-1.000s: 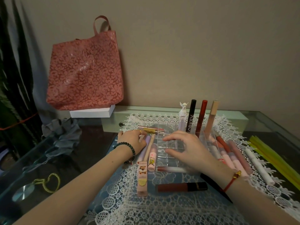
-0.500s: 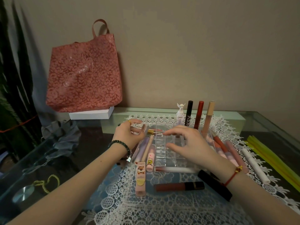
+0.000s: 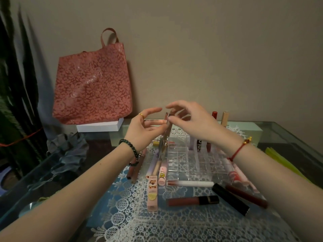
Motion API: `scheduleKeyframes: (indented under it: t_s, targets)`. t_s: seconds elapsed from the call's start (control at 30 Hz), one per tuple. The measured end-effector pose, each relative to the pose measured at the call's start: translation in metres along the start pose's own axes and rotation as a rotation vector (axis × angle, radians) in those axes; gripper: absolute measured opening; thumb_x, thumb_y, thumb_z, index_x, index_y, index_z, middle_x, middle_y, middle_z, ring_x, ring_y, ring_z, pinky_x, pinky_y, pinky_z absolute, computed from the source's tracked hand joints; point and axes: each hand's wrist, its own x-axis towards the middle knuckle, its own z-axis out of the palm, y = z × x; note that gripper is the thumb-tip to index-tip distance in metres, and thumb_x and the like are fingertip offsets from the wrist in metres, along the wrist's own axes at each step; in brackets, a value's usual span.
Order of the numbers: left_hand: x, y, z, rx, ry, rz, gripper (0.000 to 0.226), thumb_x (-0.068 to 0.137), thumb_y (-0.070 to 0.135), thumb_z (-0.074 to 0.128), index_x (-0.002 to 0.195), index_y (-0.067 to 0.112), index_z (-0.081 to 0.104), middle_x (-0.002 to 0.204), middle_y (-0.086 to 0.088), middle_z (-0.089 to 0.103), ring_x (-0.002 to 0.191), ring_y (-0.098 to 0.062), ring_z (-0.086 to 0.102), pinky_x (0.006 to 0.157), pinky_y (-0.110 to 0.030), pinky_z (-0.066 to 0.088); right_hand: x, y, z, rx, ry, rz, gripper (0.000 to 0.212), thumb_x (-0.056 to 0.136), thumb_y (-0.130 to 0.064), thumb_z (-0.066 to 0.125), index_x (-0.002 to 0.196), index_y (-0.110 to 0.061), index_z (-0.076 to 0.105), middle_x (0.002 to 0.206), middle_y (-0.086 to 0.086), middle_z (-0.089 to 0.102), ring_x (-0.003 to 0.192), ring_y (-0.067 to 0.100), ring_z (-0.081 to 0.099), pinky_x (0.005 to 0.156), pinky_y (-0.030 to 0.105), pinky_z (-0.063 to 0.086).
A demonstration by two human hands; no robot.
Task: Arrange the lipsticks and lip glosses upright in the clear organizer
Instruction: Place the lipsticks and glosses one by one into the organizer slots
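Note:
Both hands are raised over the clear organizer [image 3: 190, 159] on the lace mat. Between them a long clear lip gloss tube [image 3: 164, 145] stands nearly upright, its lower end at the organizer's left edge. My left hand [image 3: 142, 130] pinches it near the top from the left, and my right hand [image 3: 194, 121] pinches its cap from the right. A lilac tube [image 3: 191, 144], a black tube [image 3: 199, 144], a red tube [image 3: 214, 115] and a beige tube [image 3: 224, 117] stand upright in the back row. Several tubes lie loose around the organizer, among them a pink cartoon tube [image 3: 152, 191] and a dark red gloss [image 3: 192, 201].
A red floral bag [image 3: 92, 84] leans on the wall over a white box [image 3: 99, 126]. A pale green box [image 3: 248, 129] runs behind the organizer. Grey cloth [image 3: 68, 151] lies at the left, yellow-green sticks [image 3: 283, 159] at the right. The lace mat [image 3: 157, 224] covers the glass table.
Both hands rose from the organizer's left side. The long clear tube, lying flat before, now stands nearly upright between their fingers.

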Motion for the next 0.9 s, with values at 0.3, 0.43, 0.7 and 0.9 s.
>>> scheduleKeyframes:
  t_s: [0.3,0.43,0.7,0.9]
  targets:
    - [0.024,0.009,0.015,-0.044,-0.05,0.042,0.038,0.076,0.0,0.067,0.101,0.025,0.056,0.07,0.009,0.071,0.072,0.001,0.067,0.067,-0.013,0.052,0.025,-0.014,-0.04,-0.06,-0.076,-0.058,0.02,0.079,-0.01,0.067,0.098,-0.013,0.067,0.092,0.005,0.069,0.087,0.014,0.064,0.084,0.028,0.051]
    - [0.03,-0.004,0.026,0.141,-0.106,0.062,0.032,0.075,0.008,0.07,0.093,0.03,0.055,0.078,0.009,0.066,0.068,0.008,0.063,0.064,-0.006,0.047,0.031,-0.008,-0.047,-0.081,-0.049,-0.048,0.02,0.077,-0.008,0.068,0.097,-0.011,0.067,0.089,0.008,0.068,0.082,0.014,0.063,0.076,0.017,0.049]
    - [0.044,-0.031,0.041,0.335,-0.081,0.046,0.021,0.075,0.022,0.071,0.081,0.033,0.055,0.071,0.018,0.061,0.066,0.012,0.058,0.066,-0.008,0.045,0.038,0.012,-0.045,-0.156,-0.058,0.007,0.024,0.076,-0.009,0.07,0.099,-0.014,0.065,0.088,0.006,0.068,0.083,0.017,0.064,0.078,0.024,0.05]
    - [0.046,-0.038,0.041,0.392,-0.102,-0.008,0.022,0.074,0.03,0.072,0.08,0.039,0.054,0.076,0.017,0.064,0.078,0.007,0.06,0.06,-0.008,0.048,0.042,0.024,-0.039,-0.179,-0.084,0.047,0.026,0.076,-0.011,0.071,0.101,-0.016,0.064,0.087,0.006,0.069,0.084,0.016,0.063,0.077,0.021,0.049]
